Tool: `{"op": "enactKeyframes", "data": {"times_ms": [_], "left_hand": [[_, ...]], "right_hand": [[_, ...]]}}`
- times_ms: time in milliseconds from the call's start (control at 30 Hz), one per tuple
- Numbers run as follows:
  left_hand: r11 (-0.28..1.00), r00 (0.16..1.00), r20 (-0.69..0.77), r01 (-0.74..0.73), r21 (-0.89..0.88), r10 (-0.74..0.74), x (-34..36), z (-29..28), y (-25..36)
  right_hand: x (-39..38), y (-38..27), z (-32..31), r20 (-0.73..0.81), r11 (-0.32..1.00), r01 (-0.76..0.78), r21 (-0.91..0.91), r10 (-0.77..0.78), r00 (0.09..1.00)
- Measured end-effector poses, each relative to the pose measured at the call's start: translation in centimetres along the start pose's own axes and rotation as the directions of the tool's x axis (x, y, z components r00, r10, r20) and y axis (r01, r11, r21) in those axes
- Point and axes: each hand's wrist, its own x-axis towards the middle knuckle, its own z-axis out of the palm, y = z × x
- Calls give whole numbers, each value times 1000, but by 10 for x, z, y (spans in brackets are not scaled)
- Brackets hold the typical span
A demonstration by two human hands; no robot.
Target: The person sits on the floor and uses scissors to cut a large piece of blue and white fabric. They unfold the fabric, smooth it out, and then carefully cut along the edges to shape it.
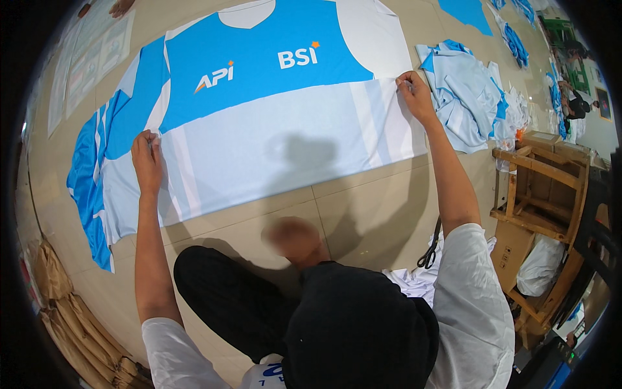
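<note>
Blue-and-white jersey panel [259,123] lies flat on the tiled floor [363,207], long axis running left-right, neck cutout pointing away from the person. Both arms stretched forward and spread wide. Left hand [147,157] pinches the panel's left edge at the colour break, grip clenched on fabric. Right hand [414,94] pinches the right edge, same level. Scissors [429,249] on floor by right elbow; stack of cut pieces [470,94] just right of the panel
</note>
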Motion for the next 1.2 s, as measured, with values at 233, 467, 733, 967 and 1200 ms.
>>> {"op": "enactKeyframes", "data": {"times_ms": [233, 467, 733, 967, 1200], "left_hand": [[997, 1000, 9, -7, 83, 6, -4, -4, -7], [997, 999, -32, 37, 71, -35, -6, 6, -13], [998, 999, -6, 54, 15, -54, -5, 1, -2], [996, 997, -59, -42, 75, 47, -5, 6, -3], [994, 995, -94, -18, 108, 28, 0, 9, 0]], "right_hand": [[3, -18, 6, 27, 991, 37, -131, -34, 999], [13, -5, 4, 47, 991, -10, -137, 17, 999], [8, 1, -7, 9, 986, -126, -111, 127, 992], [1, 14, -21, 29, 986, -125, -113, 129, 991], [4, 17, -16, -22, 993, -60, -97, 58, 998]]}}
